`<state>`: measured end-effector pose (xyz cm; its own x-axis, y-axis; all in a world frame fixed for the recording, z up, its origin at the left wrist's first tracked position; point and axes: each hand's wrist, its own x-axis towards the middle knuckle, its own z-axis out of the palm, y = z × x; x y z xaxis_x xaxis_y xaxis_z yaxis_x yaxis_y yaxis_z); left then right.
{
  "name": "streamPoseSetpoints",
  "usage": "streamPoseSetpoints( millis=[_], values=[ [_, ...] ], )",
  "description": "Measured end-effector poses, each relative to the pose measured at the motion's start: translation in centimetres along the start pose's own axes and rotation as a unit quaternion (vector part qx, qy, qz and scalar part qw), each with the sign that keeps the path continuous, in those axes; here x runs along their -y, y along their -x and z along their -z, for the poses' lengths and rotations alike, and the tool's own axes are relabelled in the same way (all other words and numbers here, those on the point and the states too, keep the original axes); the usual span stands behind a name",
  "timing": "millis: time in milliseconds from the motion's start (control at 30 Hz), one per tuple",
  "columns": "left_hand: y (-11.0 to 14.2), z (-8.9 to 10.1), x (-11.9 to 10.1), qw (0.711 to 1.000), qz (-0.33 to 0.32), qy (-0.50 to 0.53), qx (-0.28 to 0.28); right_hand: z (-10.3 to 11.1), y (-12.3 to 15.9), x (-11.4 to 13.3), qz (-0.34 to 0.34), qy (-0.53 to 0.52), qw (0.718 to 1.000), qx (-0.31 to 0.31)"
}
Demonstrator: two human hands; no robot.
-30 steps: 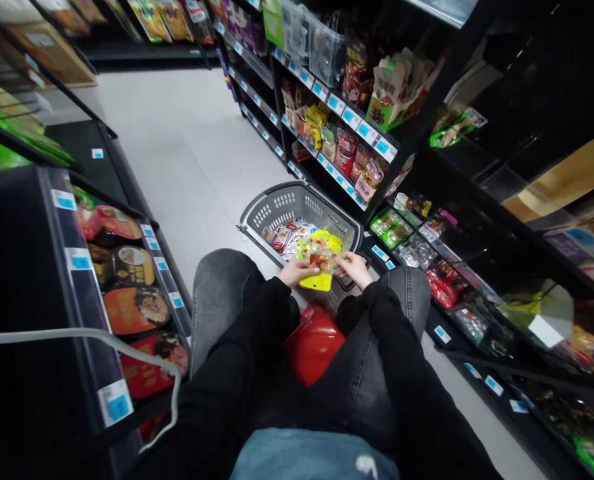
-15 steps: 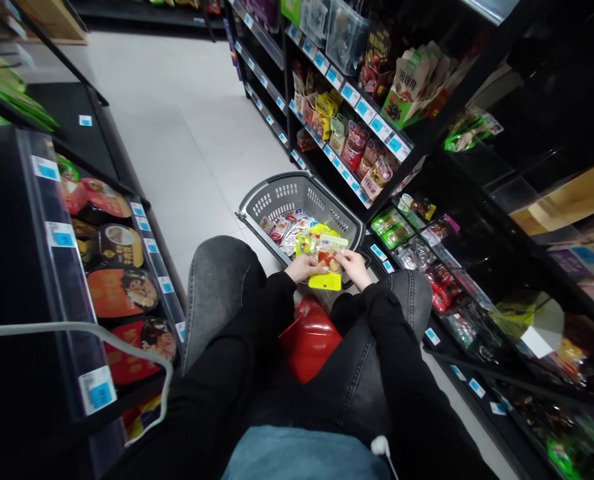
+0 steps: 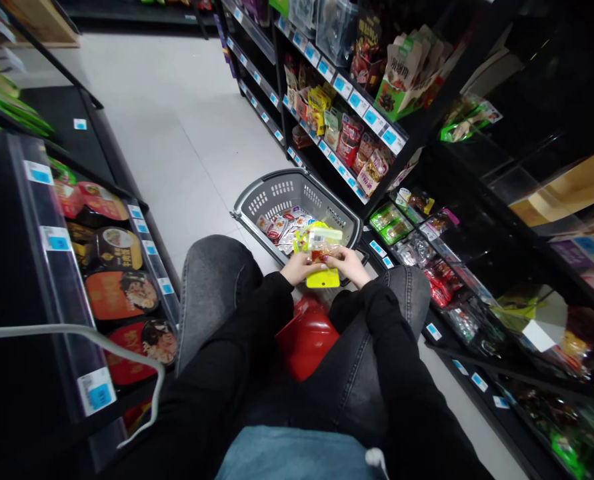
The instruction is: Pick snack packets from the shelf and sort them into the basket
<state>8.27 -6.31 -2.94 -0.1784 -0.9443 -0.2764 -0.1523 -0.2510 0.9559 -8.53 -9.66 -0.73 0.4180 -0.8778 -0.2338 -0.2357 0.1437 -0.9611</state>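
Observation:
I sit low in a shop aisle with my knees apart. My left hand (image 3: 301,267) and my right hand (image 3: 349,263) are both closed on a stack of yellow snack packets (image 3: 323,253), held just above the near rim of a grey shopping basket (image 3: 271,193) on the floor. Several more small packets (image 3: 284,228) lie inside the basket. A red stool (image 3: 307,337) shows between my legs.
Black shelves run along both sides of the aisle. The right shelves (image 3: 377,133) carry hanging snack bags and blue price tags. The left shelf (image 3: 121,287) holds round bowl meals. A white cable (image 3: 77,333) crosses the lower left. Pale floor tiles (image 3: 177,120) stretch ahead.
My hands have drawn a little closer together on the packets. The view has tipped slightly, so the basket sits a bit higher and further left in the picture.

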Motion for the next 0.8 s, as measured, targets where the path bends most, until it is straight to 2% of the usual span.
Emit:
streamPoseSetpoints(
  millis=[167,400,700,800],
  values=[
    [0.3,0.0,-0.5,0.999,0.009,0.036,0.007,0.5,0.0,-0.3,-0.011,0.068,0.997,0.029],
    [0.2,-0.1,-0.2,0.999,0.018,0.047,0.007,0.7,0.0,-0.6,-0.007,0.109,0.994,0.031],
    [0.3,-0.1,-0.3,0.996,0.022,0.079,0.045,0.7,0.3,0.3,-0.002,0.088,0.995,0.044],
    [0.3,0.0,-0.3,0.989,0.032,0.117,0.084,0.8,0.4,0.8,-0.009,0.079,0.997,0.022]
  ],
)
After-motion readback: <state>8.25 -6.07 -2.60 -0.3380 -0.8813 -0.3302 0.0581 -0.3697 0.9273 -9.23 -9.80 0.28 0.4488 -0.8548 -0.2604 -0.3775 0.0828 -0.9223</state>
